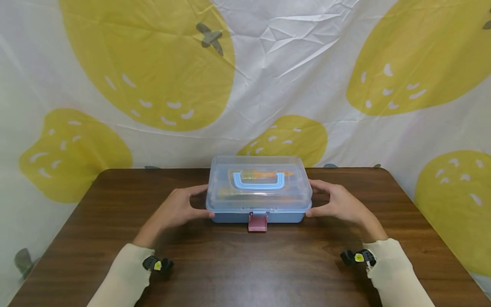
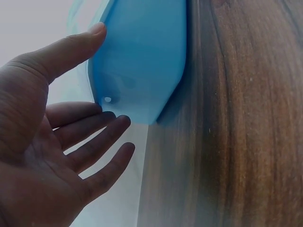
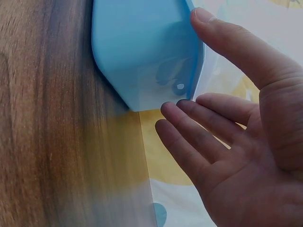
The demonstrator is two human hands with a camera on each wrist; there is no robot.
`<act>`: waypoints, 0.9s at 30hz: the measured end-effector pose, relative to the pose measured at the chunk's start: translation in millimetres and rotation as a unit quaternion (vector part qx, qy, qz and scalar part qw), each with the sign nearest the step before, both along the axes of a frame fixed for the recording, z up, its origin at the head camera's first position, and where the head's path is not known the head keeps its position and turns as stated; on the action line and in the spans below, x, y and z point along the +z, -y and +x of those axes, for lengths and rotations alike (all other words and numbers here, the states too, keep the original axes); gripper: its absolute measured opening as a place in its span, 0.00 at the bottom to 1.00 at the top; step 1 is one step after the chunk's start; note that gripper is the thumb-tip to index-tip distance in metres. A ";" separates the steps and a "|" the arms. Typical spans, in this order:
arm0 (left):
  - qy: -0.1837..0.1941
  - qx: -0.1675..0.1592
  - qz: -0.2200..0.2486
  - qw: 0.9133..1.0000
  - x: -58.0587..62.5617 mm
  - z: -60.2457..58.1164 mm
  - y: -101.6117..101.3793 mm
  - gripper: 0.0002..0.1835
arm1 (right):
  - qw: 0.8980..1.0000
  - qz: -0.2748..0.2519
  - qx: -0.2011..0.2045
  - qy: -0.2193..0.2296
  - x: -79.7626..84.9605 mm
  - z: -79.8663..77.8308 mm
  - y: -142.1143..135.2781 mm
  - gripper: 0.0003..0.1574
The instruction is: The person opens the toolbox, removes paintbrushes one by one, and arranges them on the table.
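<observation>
A light-blue storage box (image 1: 230,217) with a clear lid (image 1: 226,164) sits on the table, lid down. Its blue carry handle (image 1: 258,186) lies folded on top, and a pink latch (image 1: 257,222) hangs unfastened at the front. My left hand (image 1: 177,207) holds the box's left end, thumb at the front corner and fingers toward the back. At the opposite end, my right hand (image 1: 337,204) holds it the same way. Both wrist views show thumb and fingertips at the rim, with the palms off the box. Orange and yellow contents show blurred through the lid.
The dark wooden table (image 1: 245,268) ends just behind the box. Beyond it hangs a white cloth (image 1: 291,55) with large yellow fruit prints. Black straps with small cameras circle both wrists near the pale sleeves (image 1: 122,273).
</observation>
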State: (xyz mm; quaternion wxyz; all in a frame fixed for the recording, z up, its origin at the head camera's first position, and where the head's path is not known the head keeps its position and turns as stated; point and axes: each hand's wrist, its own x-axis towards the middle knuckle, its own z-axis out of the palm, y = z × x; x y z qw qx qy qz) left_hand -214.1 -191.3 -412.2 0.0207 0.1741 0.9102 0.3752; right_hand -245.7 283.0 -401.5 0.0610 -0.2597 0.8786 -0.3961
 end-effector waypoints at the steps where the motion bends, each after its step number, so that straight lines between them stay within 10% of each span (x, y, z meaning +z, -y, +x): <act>1: -0.001 -0.001 0.000 1.000 -0.1 -0.1 0.1 0.46 | 1.000 0.001 -0.001 0.000 0.1 0.1 0.0 0.58; 27: -0.007 -0.002 -0.003 1.000 3.1 1.4 -0.5 0.46 | 0.999 0.030 -0.019 -0.030 3.3 2.3 0.5 0.56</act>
